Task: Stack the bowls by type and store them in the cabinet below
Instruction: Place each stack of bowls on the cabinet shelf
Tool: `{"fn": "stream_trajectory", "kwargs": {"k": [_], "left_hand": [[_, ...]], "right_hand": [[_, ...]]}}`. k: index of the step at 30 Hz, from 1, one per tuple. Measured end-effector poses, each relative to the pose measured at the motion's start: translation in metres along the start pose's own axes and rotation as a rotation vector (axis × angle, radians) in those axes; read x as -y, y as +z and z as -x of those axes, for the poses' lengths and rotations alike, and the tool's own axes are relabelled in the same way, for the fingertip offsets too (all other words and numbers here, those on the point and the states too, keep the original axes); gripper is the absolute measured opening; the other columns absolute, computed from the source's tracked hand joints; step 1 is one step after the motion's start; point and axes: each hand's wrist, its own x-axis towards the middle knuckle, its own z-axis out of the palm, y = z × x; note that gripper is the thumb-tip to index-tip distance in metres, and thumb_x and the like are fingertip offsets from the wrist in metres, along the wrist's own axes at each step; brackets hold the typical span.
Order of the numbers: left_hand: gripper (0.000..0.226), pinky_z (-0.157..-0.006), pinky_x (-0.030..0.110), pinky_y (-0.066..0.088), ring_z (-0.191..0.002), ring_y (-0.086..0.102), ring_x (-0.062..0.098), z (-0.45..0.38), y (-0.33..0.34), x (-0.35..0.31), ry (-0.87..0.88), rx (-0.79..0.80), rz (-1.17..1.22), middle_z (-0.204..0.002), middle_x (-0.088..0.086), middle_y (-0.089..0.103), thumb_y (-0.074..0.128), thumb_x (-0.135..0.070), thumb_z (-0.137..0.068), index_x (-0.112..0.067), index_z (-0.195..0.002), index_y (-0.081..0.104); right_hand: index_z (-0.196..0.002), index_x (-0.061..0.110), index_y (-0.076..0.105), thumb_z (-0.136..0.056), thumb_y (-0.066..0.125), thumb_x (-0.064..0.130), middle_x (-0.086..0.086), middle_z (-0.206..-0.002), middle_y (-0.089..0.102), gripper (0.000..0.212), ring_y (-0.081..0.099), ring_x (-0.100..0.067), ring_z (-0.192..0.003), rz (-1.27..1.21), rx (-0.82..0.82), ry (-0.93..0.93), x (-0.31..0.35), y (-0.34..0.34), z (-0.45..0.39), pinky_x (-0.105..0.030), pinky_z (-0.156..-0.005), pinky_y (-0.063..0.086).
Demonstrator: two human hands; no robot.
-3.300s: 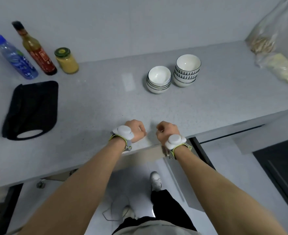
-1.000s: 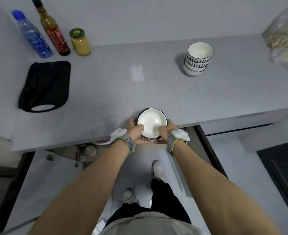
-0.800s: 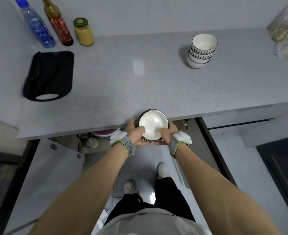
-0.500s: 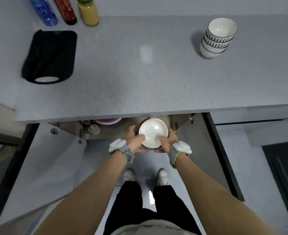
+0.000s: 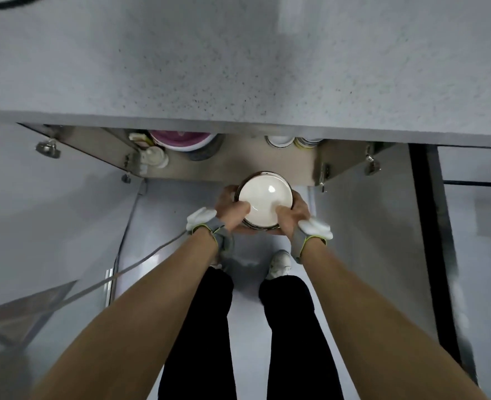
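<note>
- The bowls (image 5: 265, 201), a short stack with a white inside and a dark rim, sit at the centre of the frame, held in the air just in front of the open cabinet (image 5: 238, 160) under the counter (image 5: 238, 67).
- The left hand (image 5: 230, 207) grips the stack's left side, thumb hooked over the rim into the top bowl, fingers curled round the outside.
- The right hand (image 5: 292, 213) mirrors this on the right side, thumb inside, fingers wrapped outside and beneath.
- Judged from the glossy shine, the bowls are glazed ceramic: stiff, fairly heavy as a stack, slippery and breakable.
- The best hold is probably low on opposite sides, so the bottom bowl is carried and cannot slide out.
- Inside the cabinet, a pink basin (image 5: 180, 140) lies upper left and other crockery (image 5: 280, 140) upper right; the shelf between looks free.
</note>
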Motion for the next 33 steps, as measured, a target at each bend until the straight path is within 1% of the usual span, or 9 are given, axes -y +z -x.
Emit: {"fn": "stream_trajectory", "kwargs": {"k": [4,6,9,13,16,20,25,29,33], "left_hand": [[0.057,-0.071,0.062,0.055,-0.106,0.056,0.038,-0.072,0.007,0.026,0.029,0.023,-0.012,-0.11,0.005,0.055,0.049,-0.011,-0.052,-0.02,-0.108,0.054],[0.058,-0.066,0.064,0.055,-0.105,0.056,0.039,-0.112,0.008,0.044,0.017,0.031,0.016,-0.112,0.007,0.055,0.05,-0.009,-0.054,-0.018,-0.111,0.054],[0.053,-0.063,0.066,0.053,-0.102,0.056,0.038,-0.159,0.01,0.06,0.012,0.076,0.057,-0.121,0.01,0.052,0.051,-0.002,-0.067,-0.017,-0.118,0.052],[0.044,-0.061,0.056,0.058,-0.1,0.055,0.035,-0.218,0.013,0.08,0.012,0.077,0.079,-0.124,0.008,0.048,0.047,0.003,-0.079,-0.02,-0.116,0.045],[0.045,-0.061,0.052,0.059,-0.081,0.057,0.028,-0.258,0.012,0.089,0.028,0.099,0.076,-0.118,0.006,0.046,0.046,0.002,-0.084,-0.017,-0.125,0.043],[0.052,-0.056,0.052,0.058,-0.078,0.06,0.035,-0.317,0.013,0.096,0.021,0.121,0.044,-0.123,0.014,0.047,0.044,0.003,-0.083,-0.017,-0.13,0.042],[0.057,-0.059,0.054,0.058,-0.08,0.06,0.038,-0.371,0.015,0.099,0.044,0.126,0.058,-0.126,0.018,0.047,0.045,0.006,-0.08,-0.016,-0.132,0.042],[0.055,-0.061,0.054,0.058,-0.09,0.059,0.043,-0.402,0.018,0.096,0.095,0.12,0.056,-0.128,0.021,0.048,0.043,0.007,-0.08,-0.011,-0.131,0.045],[0.051,-0.057,0.051,0.057,-0.079,0.058,0.038,-0.422,0.02,0.092,0.159,0.089,0.088,-0.123,0.022,0.05,0.039,0.009,-0.081,-0.007,-0.129,0.045]], "right_hand": [[-0.12,0.018,0.053,-0.088,0.043,-0.006,0.001,-0.089,0.059,0.04,0.062,-0.026,-0.088,0.036,-0.018,-0.037,-0.036,0.011,-0.064,-0.054,-0.088,0.054],[-0.124,0.019,0.053,-0.087,0.043,-0.003,0.002,-0.093,0.058,0.044,0.06,-0.026,-0.091,0.065,-0.042,-0.049,-0.058,0.02,-0.101,-0.052,-0.083,0.056],[-0.099,0.024,0.057,-0.086,0.04,-0.008,0.007,-0.082,0.061,0.039,0.061,-0.013,-0.071,0.027,-0.024,-0.039,-0.083,0.028,-0.149,-0.037,-0.063,0.061],[-0.121,0.03,0.054,-0.074,0.044,0.015,0.0,-0.104,0.065,0.05,0.065,-0.034,-0.095,0.086,-0.045,-0.021,-0.12,0.045,-0.216,-0.05,-0.073,0.06],[-0.108,0.022,0.055,-0.077,0.042,0.001,0.0,-0.09,0.06,0.039,0.064,-0.033,-0.086,0.064,-0.013,-0.011,-0.13,0.052,-0.248,-0.056,-0.072,0.058],[-0.121,0.019,0.051,-0.08,0.044,-0.001,-0.009,-0.111,0.058,0.046,0.062,-0.038,-0.093,0.054,-0.026,-0.044,-0.15,0.064,-0.299,-0.04,-0.052,0.06],[-0.127,0.015,0.047,-0.087,0.043,0.005,-0.01,-0.112,0.054,0.042,0.063,-0.037,-0.088,0.117,-0.038,-0.076,-0.154,0.075,-0.347,-0.034,-0.045,0.058],[-0.122,0.01,0.05,-0.088,0.041,0.008,-0.014,-0.106,0.057,0.035,0.061,-0.034,-0.076,0.12,-0.054,-0.126,-0.154,0.082,-0.381,-0.06,-0.067,0.057],[-0.121,0.009,0.054,-0.087,0.044,0.013,-0.019,-0.112,0.062,0.036,0.062,-0.042,-0.096,0.163,-0.074,-0.231,-0.156,0.092,-0.418,-0.057,-0.08,0.055]]}}
